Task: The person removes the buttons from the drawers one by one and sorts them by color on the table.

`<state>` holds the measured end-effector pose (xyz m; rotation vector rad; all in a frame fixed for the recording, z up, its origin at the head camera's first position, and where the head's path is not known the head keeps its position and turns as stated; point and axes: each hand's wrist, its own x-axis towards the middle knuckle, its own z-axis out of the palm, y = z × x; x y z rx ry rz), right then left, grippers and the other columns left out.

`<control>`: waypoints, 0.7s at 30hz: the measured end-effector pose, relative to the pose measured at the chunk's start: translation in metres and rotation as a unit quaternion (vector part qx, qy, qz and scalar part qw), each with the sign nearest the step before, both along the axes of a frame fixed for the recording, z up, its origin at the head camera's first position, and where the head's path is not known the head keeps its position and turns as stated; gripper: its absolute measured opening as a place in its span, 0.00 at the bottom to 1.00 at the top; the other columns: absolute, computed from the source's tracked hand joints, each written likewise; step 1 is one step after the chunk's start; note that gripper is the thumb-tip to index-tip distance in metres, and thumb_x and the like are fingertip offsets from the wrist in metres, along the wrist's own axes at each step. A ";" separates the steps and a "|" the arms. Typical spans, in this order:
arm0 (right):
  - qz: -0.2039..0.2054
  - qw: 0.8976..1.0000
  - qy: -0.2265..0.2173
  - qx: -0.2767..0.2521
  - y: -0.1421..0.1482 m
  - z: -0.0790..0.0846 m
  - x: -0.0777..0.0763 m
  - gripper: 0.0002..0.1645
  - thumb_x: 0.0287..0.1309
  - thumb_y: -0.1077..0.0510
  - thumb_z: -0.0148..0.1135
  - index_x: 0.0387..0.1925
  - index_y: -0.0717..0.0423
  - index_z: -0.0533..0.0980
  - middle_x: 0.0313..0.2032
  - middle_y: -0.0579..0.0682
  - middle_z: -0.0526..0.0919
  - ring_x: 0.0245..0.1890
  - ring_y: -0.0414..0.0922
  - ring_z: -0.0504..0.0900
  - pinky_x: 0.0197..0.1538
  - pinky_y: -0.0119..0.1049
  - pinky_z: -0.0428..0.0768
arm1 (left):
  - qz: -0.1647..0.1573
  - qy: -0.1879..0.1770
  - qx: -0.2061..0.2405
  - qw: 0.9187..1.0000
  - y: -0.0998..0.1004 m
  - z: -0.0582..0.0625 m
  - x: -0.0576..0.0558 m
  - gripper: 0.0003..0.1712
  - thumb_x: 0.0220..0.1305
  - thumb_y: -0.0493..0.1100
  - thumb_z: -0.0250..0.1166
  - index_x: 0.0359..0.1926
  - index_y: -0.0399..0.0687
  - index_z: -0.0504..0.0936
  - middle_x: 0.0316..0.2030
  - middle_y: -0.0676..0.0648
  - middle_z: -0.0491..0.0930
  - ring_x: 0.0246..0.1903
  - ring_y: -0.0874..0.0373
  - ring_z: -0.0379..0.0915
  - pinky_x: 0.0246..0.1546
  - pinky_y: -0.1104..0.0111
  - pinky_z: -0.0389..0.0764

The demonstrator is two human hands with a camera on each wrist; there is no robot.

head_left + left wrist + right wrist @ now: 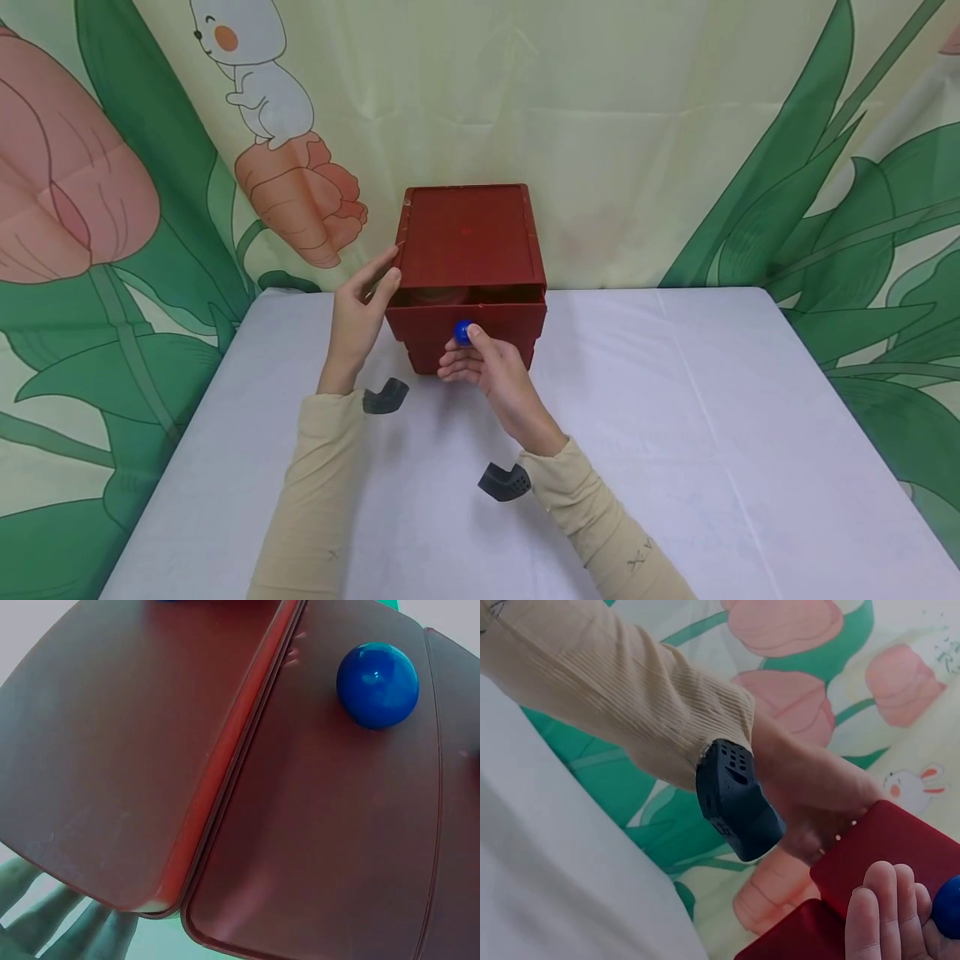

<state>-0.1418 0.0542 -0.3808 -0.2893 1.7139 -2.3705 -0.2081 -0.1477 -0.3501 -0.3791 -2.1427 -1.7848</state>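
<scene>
A dark red box (465,237) stands at the far edge of the table, with drawers in its front. The top drawer (510,318) is pulled out a little, and a curved shape shows dimly in its gap. Thumb and fingers of my right hand (498,371) pinch its round blue knob (462,332). My left hand (358,321) rests against the box's left side, fingers nearly straight; their tips (97,930) show in the left wrist view. Another blue knob (377,685) sits on the drawer front below.
A white cloth covers the table (675,433) in front of and beside the box. Close behind it hangs a printed curtain (600,142) with flowers and a carrot. Black wrist mounts (385,397) stick out from both sleeves.
</scene>
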 end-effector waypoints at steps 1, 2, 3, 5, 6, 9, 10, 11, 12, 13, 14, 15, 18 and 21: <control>0.001 1.000 0.001 0.002 0.000 0.000 0.001 0.31 0.76 0.46 0.47 0.48 0.74 0.74 0.36 0.52 0.84 0.36 0.44 0.87 0.49 0.38 0.85 | 0.000 0.000 -0.001 1.000 0.000 0.000 0.000 0.24 0.72 0.45 0.60 0.67 0.49 0.75 0.66 0.47 0.74 0.65 0.55 0.70 0.64 0.58 0.74; 0.001 1.000 0.002 0.004 0.000 0.000 0.001 0.30 0.76 0.46 0.47 0.48 0.74 0.74 0.36 0.52 0.84 0.36 0.44 0.87 0.49 0.38 0.85 | 0.000 -0.001 -0.001 1.000 -0.001 0.000 0.000 0.24 0.72 0.46 0.60 0.67 0.49 0.75 0.66 0.47 0.74 0.65 0.55 0.70 0.64 0.58 0.74; 0.002 1.000 0.003 0.005 0.001 0.000 0.002 0.30 0.76 0.46 0.47 0.48 0.74 0.74 0.36 0.52 0.85 0.36 0.44 0.87 0.49 0.38 0.85 | 0.000 -0.001 -0.002 1.000 -0.001 0.000 0.000 0.24 0.72 0.46 0.61 0.67 0.49 0.75 0.66 0.47 0.74 0.65 0.55 0.70 0.63 0.58 0.74; 0.003 1.000 0.003 0.009 0.001 -0.001 0.003 0.30 0.75 0.46 0.47 0.48 0.74 0.74 0.36 0.52 0.84 0.36 0.44 0.87 0.50 0.38 0.85 | -0.001 0.001 -0.003 1.000 -0.001 -0.001 0.000 0.25 0.72 0.47 0.61 0.67 0.49 0.75 0.66 0.48 0.74 0.65 0.55 0.70 0.63 0.58 0.75; 0.004 1.000 0.003 0.010 0.001 -0.001 0.004 0.30 0.75 0.46 0.47 0.48 0.74 0.74 0.37 0.52 0.84 0.37 0.44 0.87 0.50 0.38 0.85 | -0.001 0.001 -0.003 1.000 -0.001 -0.001 -0.001 0.25 0.72 0.47 0.61 0.67 0.49 0.75 0.66 0.48 0.74 0.65 0.55 0.70 0.63 0.58 0.74; 0.005 1.000 0.003 0.011 0.001 -0.001 0.005 0.29 0.75 0.45 0.47 0.47 0.72 0.75 0.37 0.52 0.85 0.37 0.45 0.87 0.51 0.39 0.84 | -0.001 0.003 -0.003 1.000 -0.001 -0.001 -0.001 0.25 0.72 0.47 0.60 0.67 0.49 0.75 0.66 0.48 0.74 0.65 0.56 0.70 0.64 0.56 0.73; 0.005 1.000 0.003 0.012 0.002 -0.001 0.005 0.29 0.75 0.45 0.47 0.47 0.71 0.75 0.37 0.52 0.85 0.37 0.45 0.87 0.52 0.40 0.84 | -0.001 0.003 -0.003 1.000 -0.001 -0.002 -0.001 0.25 0.72 0.47 0.60 0.67 0.49 0.75 0.66 0.48 0.74 0.66 0.56 0.70 0.64 0.56 0.73; 0.005 1.000 0.003 0.012 0.002 -0.001 0.006 0.29 0.75 0.45 0.48 0.47 0.71 0.75 0.37 0.52 0.85 0.37 0.45 0.87 0.52 0.40 0.84 | -0.002 0.003 -0.003 1.000 -0.001 -0.002 -0.001 0.25 0.72 0.47 0.60 0.67 0.49 0.75 0.66 0.48 0.74 0.66 0.55 0.69 0.65 0.55 0.73; 0.006 1.000 0.003 0.012 0.002 -0.002 0.006 0.30 0.75 0.45 0.47 0.47 0.72 0.75 0.37 0.52 0.85 0.37 0.45 0.87 0.52 0.40 0.84 | -0.001 0.003 -0.003 1.000 -0.001 -0.002 -0.001 0.25 0.72 0.46 0.60 0.67 0.49 0.75 0.66 0.48 0.73 0.66 0.55 0.69 0.65 0.55 0.72; 0.006 1.000 0.004 0.012 0.002 -0.002 0.007 0.31 0.75 0.45 0.47 0.47 0.73 0.75 0.36 0.52 0.85 0.37 0.45 0.87 0.52 0.40 0.84 | -0.001 0.004 -0.003 1.000 -0.001 -0.002 -0.001 0.24 0.72 0.46 0.60 0.67 0.49 0.75 0.67 0.48 0.73 0.66 0.55 0.69 0.65 0.55 0.72; 0.007 1.000 0.004 0.011 0.002 -0.002 0.007 0.31 0.75 0.45 0.47 0.48 0.74 0.74 0.36 0.52 0.85 0.37 0.45 0.87 0.52 0.40 0.84 | -0.002 0.004 -0.002 1.000 0.000 -0.002 -0.001 0.24 0.72 0.46 0.60 0.67 0.50 0.75 0.67 0.48 0.73 0.66 0.55 0.69 0.66 0.54 0.72; 0.008 1.000 0.004 0.012 0.002 -0.002 0.007 0.32 0.75 0.45 0.47 0.49 0.76 0.74 0.36 0.52 0.85 0.37 0.45 0.87 0.52 0.40 0.84 | -0.002 0.003 -0.002 1.000 0.000 -0.003 -0.001 0.24 0.72 0.45 0.59 0.67 0.49 0.75 0.67 0.48 0.73 0.67 0.55 0.68 0.66 0.54 0.71; 0.010 1.000 0.003 0.013 0.002 -0.002 0.009 0.34 0.75 0.45 0.47 0.50 0.78 0.73 0.36 0.52 0.85 0.37 0.45 0.87 0.53 0.43 0.84 | -0.003 0.005 0.004 1.000 0.000 -0.003 0.000 0.24 0.72 0.45 0.59 0.67 0.50 0.75 0.67 0.48 0.73 0.66 0.55 0.68 0.66 0.54 0.71; 0.009 1.000 0.002 0.018 0.002 -0.003 0.010 0.33 0.76 0.45 0.46 0.49 0.77 0.73 0.36 0.52 0.85 0.37 0.45 0.87 0.55 0.47 0.83 | -0.002 0.005 0.006 1.000 0.001 -0.003 0.000 0.24 0.72 0.45 0.59 0.67 0.50 0.75 0.67 0.49 0.72 0.67 0.56 0.68 0.67 0.54 0.70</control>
